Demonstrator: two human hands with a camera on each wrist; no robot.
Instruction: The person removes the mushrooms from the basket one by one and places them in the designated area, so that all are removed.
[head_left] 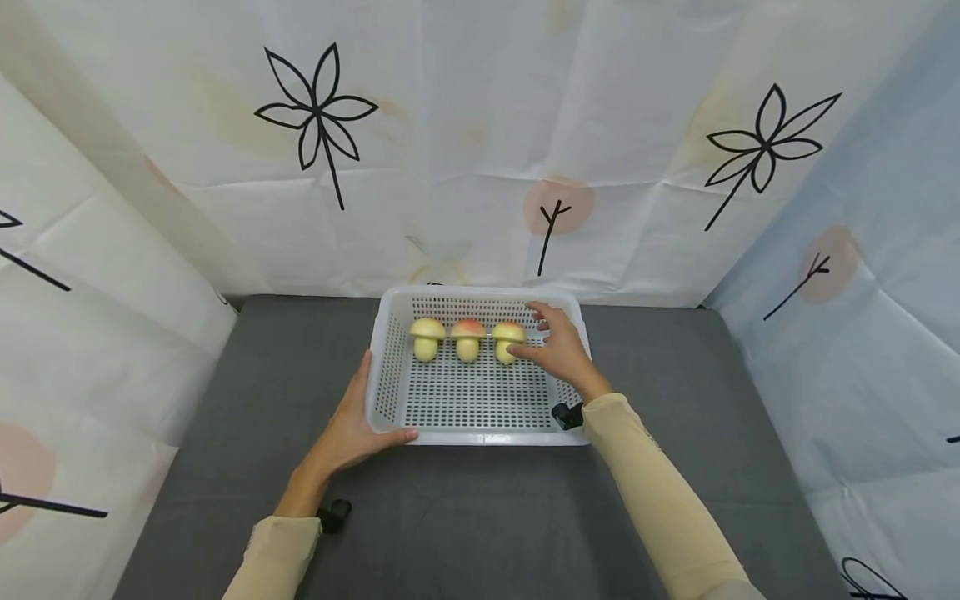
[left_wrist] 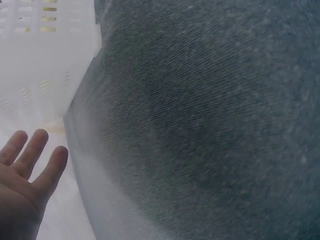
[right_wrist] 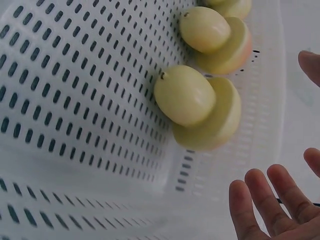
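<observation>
Three toy mushrooms with pale yellow stems stand in a row in a white perforated plastic basket [head_left: 480, 437]: a left mushroom [head_left: 427, 337], a middle mushroom [head_left: 467, 340] with a reddish cap, and a right mushroom [head_left: 506, 333]. My left hand [head_left: 352, 425] is at the basket's front left corner, thumb along the front rim. Its fingers look straight and spread beside the basket in the left wrist view. Over the basket's right side, my right hand [head_left: 558, 346] has its thumb and fingers apart, close by the right mushroom [right_wrist: 187, 97], with nothing between them.
Dark grey cloth covers the table [head_left: 480, 525] under the basket. White fabric with black leaf drawings hangs as a back wall [head_left: 450, 125], right behind the basket. Similar fabric stands at the left and right sides. Both wrists carry small black cameras.
</observation>
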